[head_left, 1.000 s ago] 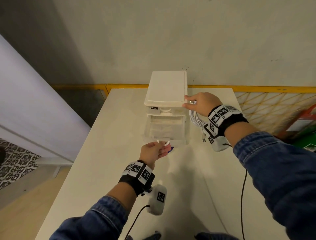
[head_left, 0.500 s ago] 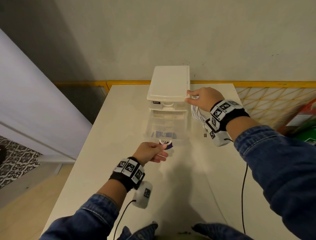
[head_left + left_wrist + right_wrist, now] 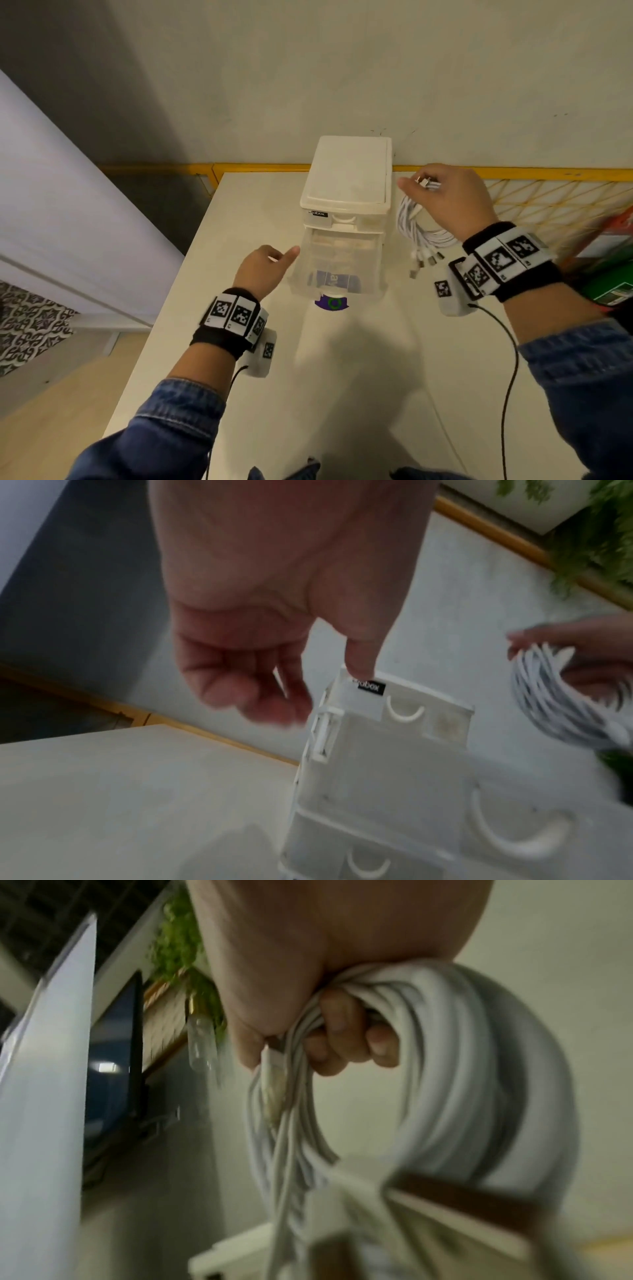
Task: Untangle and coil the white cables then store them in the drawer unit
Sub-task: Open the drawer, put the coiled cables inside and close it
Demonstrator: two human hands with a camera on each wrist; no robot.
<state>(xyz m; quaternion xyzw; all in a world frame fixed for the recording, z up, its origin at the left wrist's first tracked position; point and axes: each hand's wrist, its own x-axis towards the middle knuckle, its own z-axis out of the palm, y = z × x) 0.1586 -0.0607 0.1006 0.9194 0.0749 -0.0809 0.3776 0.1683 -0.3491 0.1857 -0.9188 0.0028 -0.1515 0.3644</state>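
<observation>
The white drawer unit (image 3: 347, 178) stands at the back of the table (image 3: 342, 394). Its second drawer (image 3: 342, 260), of clear plastic, is pulled far out. My left hand (image 3: 270, 265) hovers at the drawer's left front corner, thumb toward it, fingers loosely curled and holding nothing (image 3: 246, 674). My right hand (image 3: 448, 198) is up to the right of the unit and grips a coil of white cables (image 3: 416, 228). The loops hang below the fist (image 3: 445, 1069), and several plugs dangle at the coil's lower end (image 3: 424, 262).
A purple sticker (image 3: 331, 303) lies on the table by the drawer's front. A blue label (image 3: 337, 281) shows through the drawer. A yellow rail (image 3: 260, 168) runs behind the table, with yellow lattice (image 3: 548, 205) and coloured boxes (image 3: 613, 284) to the right.
My left hand pulled the drawer further out, let go of its handle and moved to the drawer's left side. My right hand came off the unit's top edge and shifted right with the cables.
</observation>
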